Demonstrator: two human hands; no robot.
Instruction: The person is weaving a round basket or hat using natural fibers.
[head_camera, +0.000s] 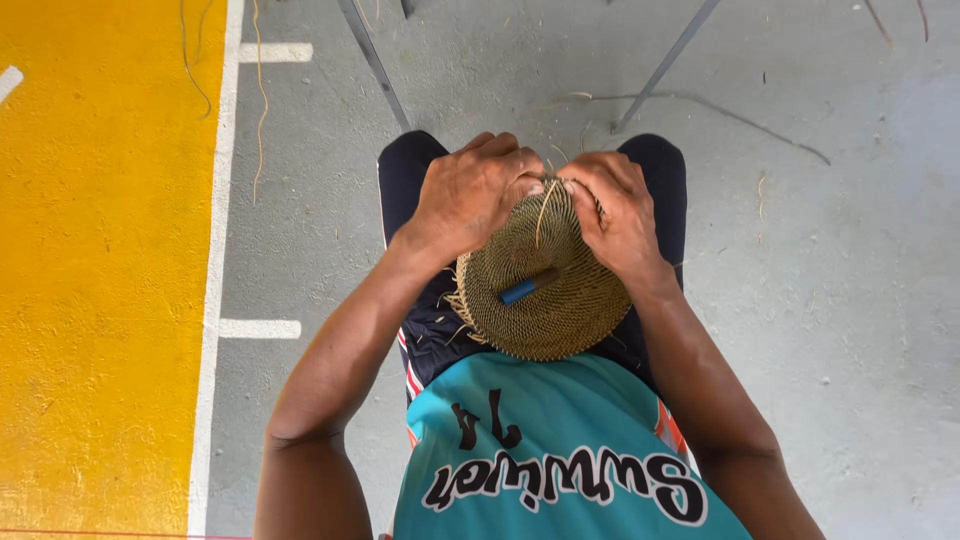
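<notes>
Both hands are working the far rim of a round woven basket piece (545, 285) resting on the person's lap. The left hand (470, 195) and right hand (620, 210) are each pinching the rim and pale fibre strands (543, 210); keeping strands taut should tighten the weave. It is tan, finely coiled, with a blue-handled tool (530, 287) lying across it.

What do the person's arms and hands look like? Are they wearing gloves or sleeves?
No gloves and no sleeves. Both arms are bare from the upper arm down, and the left hand and right hand are bare too, with no rings, watch or bracelets that I can see. The person wears a sleeveless teal jersey with black and white lettering, and dark shorts.
</notes>
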